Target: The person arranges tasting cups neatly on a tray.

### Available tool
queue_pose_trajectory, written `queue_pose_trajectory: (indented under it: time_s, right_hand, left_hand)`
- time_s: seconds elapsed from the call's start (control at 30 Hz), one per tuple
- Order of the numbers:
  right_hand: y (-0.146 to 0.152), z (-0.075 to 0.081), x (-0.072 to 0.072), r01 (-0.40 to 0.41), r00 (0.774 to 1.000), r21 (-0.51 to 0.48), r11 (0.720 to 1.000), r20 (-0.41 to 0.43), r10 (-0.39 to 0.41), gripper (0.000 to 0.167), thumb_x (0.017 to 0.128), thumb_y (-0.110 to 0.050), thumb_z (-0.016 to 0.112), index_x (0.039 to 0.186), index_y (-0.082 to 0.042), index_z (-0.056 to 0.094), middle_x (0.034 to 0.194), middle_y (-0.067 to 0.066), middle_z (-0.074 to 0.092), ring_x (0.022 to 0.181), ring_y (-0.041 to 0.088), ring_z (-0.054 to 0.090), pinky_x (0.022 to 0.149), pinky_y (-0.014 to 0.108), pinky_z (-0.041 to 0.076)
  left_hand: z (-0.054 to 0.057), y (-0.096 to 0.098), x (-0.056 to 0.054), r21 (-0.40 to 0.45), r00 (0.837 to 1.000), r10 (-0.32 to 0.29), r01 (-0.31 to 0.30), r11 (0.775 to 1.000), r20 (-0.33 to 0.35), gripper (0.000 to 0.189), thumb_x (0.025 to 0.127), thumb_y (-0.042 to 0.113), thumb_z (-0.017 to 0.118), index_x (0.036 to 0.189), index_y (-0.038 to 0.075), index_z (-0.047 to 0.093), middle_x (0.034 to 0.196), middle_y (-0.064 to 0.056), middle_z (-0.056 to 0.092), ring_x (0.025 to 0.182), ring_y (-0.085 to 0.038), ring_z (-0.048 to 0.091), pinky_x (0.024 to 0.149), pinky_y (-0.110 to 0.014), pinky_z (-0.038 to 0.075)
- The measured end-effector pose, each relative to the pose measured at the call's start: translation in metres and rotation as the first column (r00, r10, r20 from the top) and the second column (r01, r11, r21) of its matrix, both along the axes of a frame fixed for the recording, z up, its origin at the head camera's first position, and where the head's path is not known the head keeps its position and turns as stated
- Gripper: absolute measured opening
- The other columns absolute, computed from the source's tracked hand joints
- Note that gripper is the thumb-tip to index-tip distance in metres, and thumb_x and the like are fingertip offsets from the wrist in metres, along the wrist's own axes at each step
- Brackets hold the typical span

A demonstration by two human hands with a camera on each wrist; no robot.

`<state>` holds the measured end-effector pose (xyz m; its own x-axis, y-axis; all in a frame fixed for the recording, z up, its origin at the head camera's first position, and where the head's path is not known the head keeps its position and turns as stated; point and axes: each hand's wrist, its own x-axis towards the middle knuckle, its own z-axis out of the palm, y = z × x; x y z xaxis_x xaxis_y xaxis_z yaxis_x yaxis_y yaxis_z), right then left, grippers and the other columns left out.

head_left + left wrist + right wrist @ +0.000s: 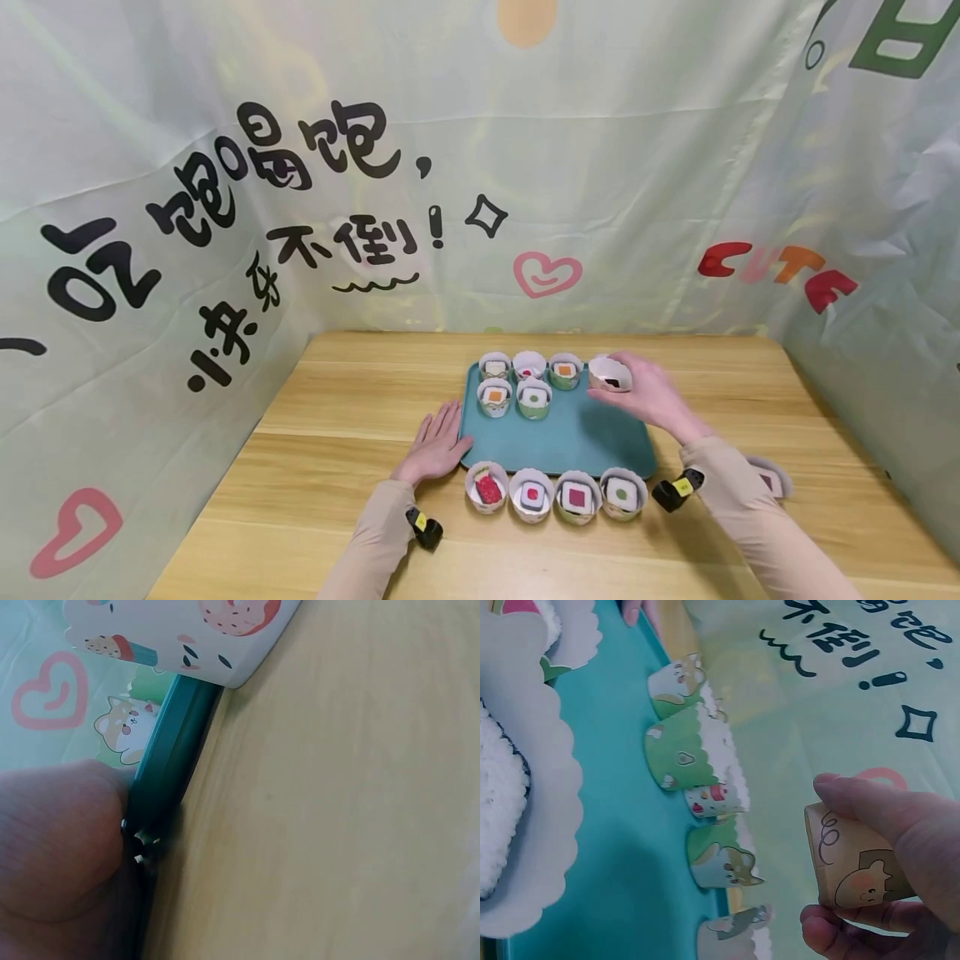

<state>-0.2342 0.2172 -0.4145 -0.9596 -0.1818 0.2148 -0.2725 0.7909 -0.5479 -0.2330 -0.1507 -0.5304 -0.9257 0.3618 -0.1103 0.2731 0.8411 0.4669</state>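
In the head view my right hand holds a scalloped paper cup over the back right of the blue-green tray. Thumb and fingers pinch its sides; a dark bit shows inside. The right wrist view shows the cup tilted and apart from the tray. My left hand lies at the tray's left edge, fingers straight on the table, thumb against the rim. Several paper cups with sushi-like pieces stand on the tray's back left, among them one with an orange-topped piece and one with a green-centred piece.
In front of the tray stands a row of filled cups, from a red-topped piece to a green-dotted piece. Another cup is partly hidden behind my right sleeve. A printed cloth hangs around the wooden table.
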Motion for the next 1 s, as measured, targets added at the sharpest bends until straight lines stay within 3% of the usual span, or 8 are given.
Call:
queue_pose_trajectory:
  time_s: [0.07,0.3,0.57,0.87,1.0]
  right_hand:
    - [-0.002,-0.002,-0.003,-0.017,1.000,0.011,1.000,0.003,0.017,0.065,0.083,-0.039,0.082,0.127,0.002,0.058,0.111,0.020,0.069,0.094,0.030,0.063,0.076,0.043,0.054]
    - [-0.010,-0.007,-0.012,-0.058,0.998,0.017,0.998,0.039,0.058,0.064,0.081,-0.041,0.083,0.122,0.002,0.060,0.102,0.015,0.070,0.082,0.021,0.060,0.067,0.029,0.048]
    - [-0.021,-0.012,-0.021,-0.077,0.995,0.057,0.995,0.064,0.074,0.057,0.078,-0.037,0.086,0.114,0.001,0.063,0.094,0.012,0.068,0.075,0.019,0.058,0.062,0.028,0.047]
    - [-0.032,-0.015,-0.028,-0.069,0.995,0.155,0.985,0.083,0.057,0.054,0.077,-0.034,0.087,0.109,0.003,0.063,0.090,0.010,0.064,0.079,0.021,0.056,0.064,0.030,0.044]
    - [-0.036,-0.016,-0.030,-0.068,0.992,0.200,0.977,0.116,0.045,0.058,0.078,-0.035,0.086,0.114,0.004,0.062,0.090,0.012,0.065,0.080,0.023,0.056,0.066,0.033,0.045]
  left_hand:
    - [0.000,0.000,0.000,-0.003,1.000,0.000,0.000,1.000,-0.002,0.068,0.108,0.042,0.031,0.162,0.004,0.011,0.172,-0.010,0.004,0.160,-0.029,0.002,0.129,-0.051,-0.001]
    - [-0.002,-0.001,0.000,0.000,1.000,-0.002,0.002,1.000,-0.002,0.069,0.108,0.043,0.031,0.161,0.004,0.012,0.172,-0.011,0.004,0.160,-0.029,0.002,0.129,-0.051,-0.001]
    - [0.000,0.000,0.000,-0.004,1.000,0.002,-0.002,1.000,0.000,0.068,0.108,0.042,0.031,0.162,0.004,0.012,0.172,-0.010,0.004,0.160,-0.029,0.002,0.129,-0.051,-0.001]
    - [0.002,0.000,0.001,0.006,1.000,0.002,-0.002,1.000,0.007,0.068,0.108,0.042,0.031,0.161,0.003,0.012,0.172,-0.011,0.004,0.160,-0.029,0.002,0.129,-0.051,-0.001]
    - [0.002,0.000,0.001,0.007,1.000,0.000,0.000,1.000,0.006,0.068,0.108,0.041,0.031,0.161,0.003,0.012,0.172,-0.011,0.004,0.160,-0.029,0.002,0.129,-0.051,-0.001]
